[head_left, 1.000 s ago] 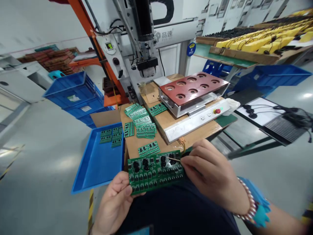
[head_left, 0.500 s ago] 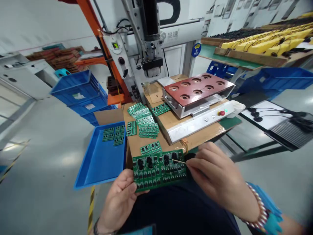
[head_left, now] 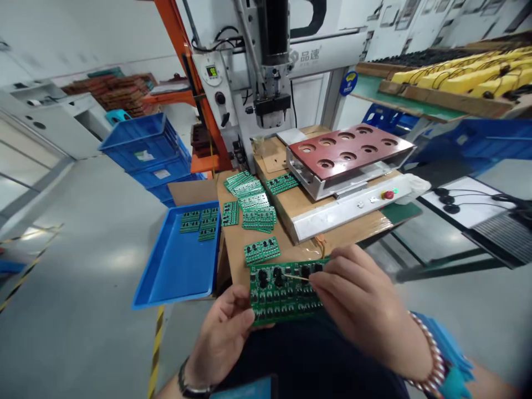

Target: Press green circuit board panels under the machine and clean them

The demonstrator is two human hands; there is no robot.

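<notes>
My left hand (head_left: 226,332) grips the left edge of a green circuit board (head_left: 286,302) with black parts on it, thumb on top. Pinched in my right hand (head_left: 357,299) is a thin pale stick (head_left: 296,277), its tip at a black part left of the board's middle. The right hand covers the board's right end. Beyond the held board a smaller-looking board (head_left: 261,250) lies on the brown worktop (head_left: 236,266). Further back is an overlapping row of green boards (head_left: 251,199).
A blue tray (head_left: 178,277) with several boards stands at the left, stacked blue crates (head_left: 141,147) behind it. Ahead is a machine with a hanging head (head_left: 272,105), a red plate with round holes (head_left: 349,149) and a white control bar (head_left: 344,208) with a red button.
The stick's tip has moved left along the board, from its right half to a black part in the left half. The view has shifted, so the surroundings and held board appear further right.
</notes>
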